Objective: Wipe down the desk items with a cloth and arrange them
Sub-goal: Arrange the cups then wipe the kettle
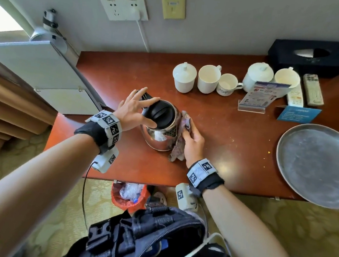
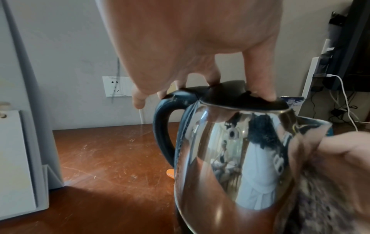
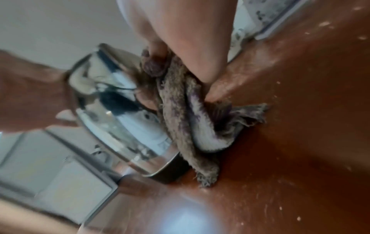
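1. Upright on the desk [image 1: 233, 153], a steel kettle [image 1: 160, 135] stands with its long axis vertical, black lid [image 1: 159, 113] on top; in the head view its black handle [image 2: 163, 126] points toward the far left and its spout side faces the right hand
2. Spread over the top, the left hand [image 1: 134, 109] has its fingers splayed, fingertips [image 2: 268, 95] pressing down on the lid and the top of the handle; it steadies the kettle from above without curling round it
3. Pressed to the kettle's side, the right hand [image 1: 192, 139] grips a bunched, mottled grey-purple cloth [image 1: 180, 141]; its fingers are curled into the folds, and the cloth's loose end trails down to the desk beside the kettle's base [image 3: 172, 172]
4. Between the two hands, then, sits the kettle: left hand above, right hand and cloth touching its flank
5. Reddish-brown and scuffed, the desk carries white cups [image 1: 208, 78] and lidded mugs [image 1: 184, 76] in a row at the back, a card stand [image 1: 256, 98], two remotes [image 1: 312, 89], a black tissue box [image 1: 306, 56] and a round metal tray [image 1: 319, 166] at the right edge
6. Behind it a wall socket [image 1: 124, 8] holds a white plug; a small white fridge [image 1: 45, 68] stands left of the desk, a red-lined bin [image 1: 126, 196] on the floor below
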